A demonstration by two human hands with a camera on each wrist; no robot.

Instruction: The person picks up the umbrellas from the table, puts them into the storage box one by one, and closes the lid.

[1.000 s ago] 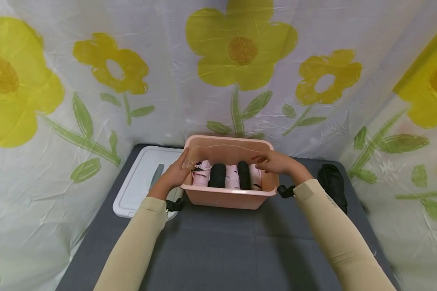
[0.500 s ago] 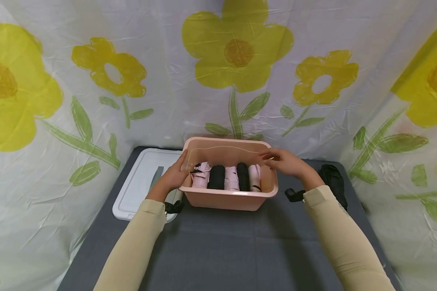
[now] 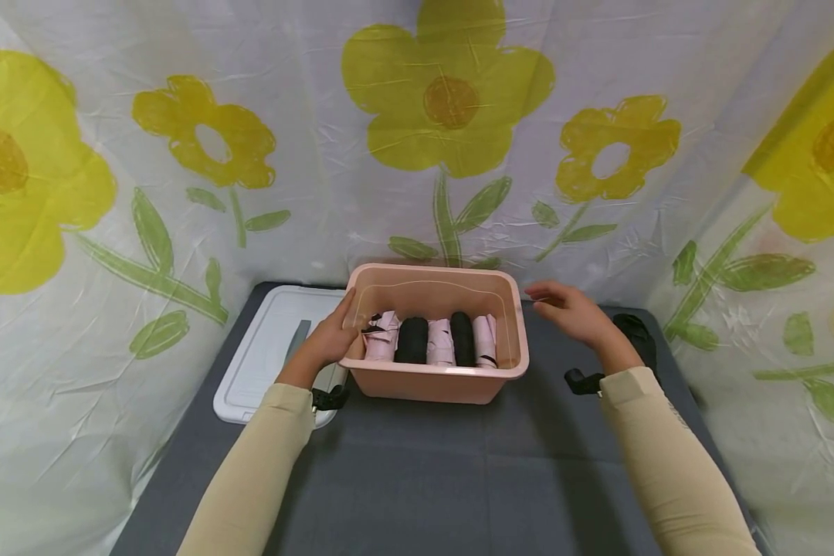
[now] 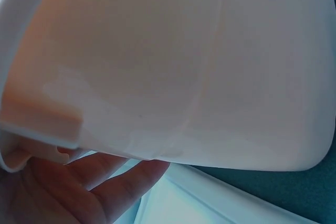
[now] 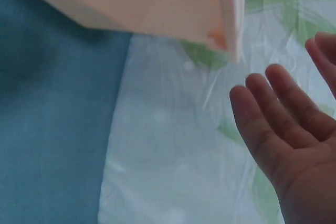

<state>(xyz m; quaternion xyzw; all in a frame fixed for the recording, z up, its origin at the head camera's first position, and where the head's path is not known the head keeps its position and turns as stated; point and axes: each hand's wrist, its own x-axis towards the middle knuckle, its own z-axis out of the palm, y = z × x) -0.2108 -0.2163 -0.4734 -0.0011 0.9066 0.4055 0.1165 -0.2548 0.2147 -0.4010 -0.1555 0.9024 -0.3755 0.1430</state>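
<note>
A pink plastic storage bin [image 3: 431,384] stands at the back of the table, holding a row of rolled cloths, pink ones [image 3: 441,344] with dark marks alternating with black ones [image 3: 412,340]. My left hand [image 3: 329,337] holds the bin's left side at the rim. In the left wrist view its fingers [image 4: 128,190] lie along the outside of the wall, below the rim; the thumb is hidden there. Off the bin's right side, my right hand [image 3: 573,315] hovers with nothing in it. The right wrist view shows its fingers loosely extended, apart from the bin's rim [image 5: 237,19].
A white lid [image 3: 253,355] with a grey strip lies on the left of the table, partly under my left forearm. A black bundle [image 3: 635,332] sits at the right edge, partly behind my right wrist. A flower-printed plastic curtain [image 3: 320,154] encloses the grey-covered table [image 3: 417,479].
My right hand has moved from over the rolls, across the right rim, to outside the bin on the right. My left hand stays on the bin's left side.
</note>
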